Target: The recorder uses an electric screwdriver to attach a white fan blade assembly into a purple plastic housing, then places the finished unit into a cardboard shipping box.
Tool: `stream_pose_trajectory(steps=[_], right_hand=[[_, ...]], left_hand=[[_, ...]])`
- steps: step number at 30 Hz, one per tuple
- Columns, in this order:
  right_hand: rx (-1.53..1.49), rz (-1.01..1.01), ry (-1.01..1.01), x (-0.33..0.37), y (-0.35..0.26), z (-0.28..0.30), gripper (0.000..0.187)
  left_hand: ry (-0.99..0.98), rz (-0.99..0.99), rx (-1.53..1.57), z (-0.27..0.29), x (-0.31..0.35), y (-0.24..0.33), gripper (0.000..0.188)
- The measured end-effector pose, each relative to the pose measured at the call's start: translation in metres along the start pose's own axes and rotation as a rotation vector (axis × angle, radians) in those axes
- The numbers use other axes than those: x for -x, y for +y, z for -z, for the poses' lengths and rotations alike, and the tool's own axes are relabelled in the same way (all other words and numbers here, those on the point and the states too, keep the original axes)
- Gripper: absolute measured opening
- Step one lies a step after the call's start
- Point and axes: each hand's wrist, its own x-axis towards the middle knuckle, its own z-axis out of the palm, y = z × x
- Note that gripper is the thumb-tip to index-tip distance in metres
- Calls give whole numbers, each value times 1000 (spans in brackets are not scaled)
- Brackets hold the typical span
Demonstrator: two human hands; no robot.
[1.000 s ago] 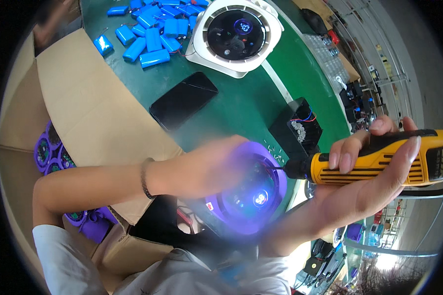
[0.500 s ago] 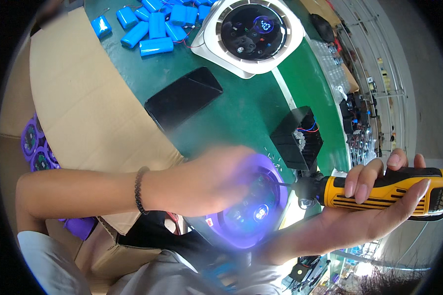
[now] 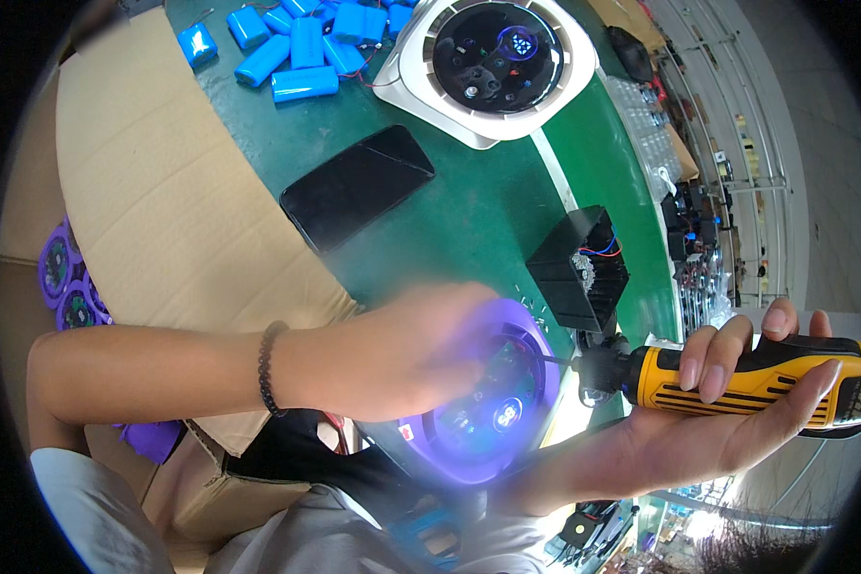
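A round purple-rimmed device [image 3: 478, 469] with a dark, glossy, lit face is in front of me. My left hand [image 3: 416, 354], blurred, curls over its left side and grips it; the fingertips are smeared. My right hand [image 3: 727, 383] wraps around a yellow and black power screwdriver [image 3: 670, 383], held almost level. Its thin bit [image 3: 557, 361] reaches left to the device's right rim; whether it sits on a screw cannot be made out. A black open box [image 3: 569, 273] with red and blue wires and small screws inside stands just beyond the bit.
A white-framed device [image 3: 493, 72] with a lit dark face stands at the back. Several blue battery packs [image 3: 304, 84] lie to its left, and a black phone [image 3: 359, 187] on the green table [image 3: 450, 230]. At left, a cardboard box flap [image 3: 153, 191] overhangs more purple rings [image 3: 62, 268].
The screwdriver and my right hand have shifted very slightly to the right. My left hand stays in place on the purple device.
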Motion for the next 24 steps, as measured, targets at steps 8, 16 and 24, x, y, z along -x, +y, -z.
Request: stream_pose_trajectory(steps=[8,16,24], right_hand=[[11,0,-12,0,1,0,43],[48,7,-3,1,1,-2,43],[30,2,4,0,2,2,43]], left_hand=[[-2,6,9,0,0,0,50],[14,-29,34,-1,0,-4,49],[26,-26,-38,-1,1,-4,50]])
